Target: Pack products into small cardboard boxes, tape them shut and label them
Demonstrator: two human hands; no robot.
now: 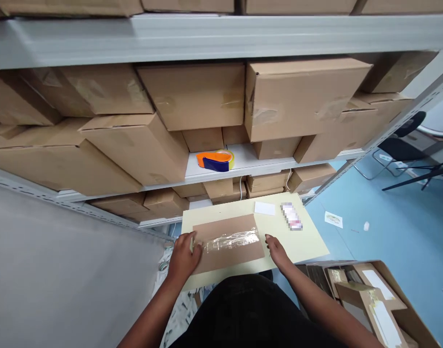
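A flat brown cardboard box lies on the pale yellow tabletop, with a shiny strip of clear tape running lengthwise along its upper face. My left hand grips the box's left end, thumb over the top face and fingers at the edge. Just off the right end is my right hand, its fingers loosely stretched and nothing visible in them; a small gap separates it from the cardboard. An orange and dark blue tape dispenser rests on the shelf above the table.
On the yellow table lie a white card and a pixelated phone-sized item. Shelves packed with cardboard boxes rise in front. A large open carton of boxes stands at right; a grey wall borders the left.
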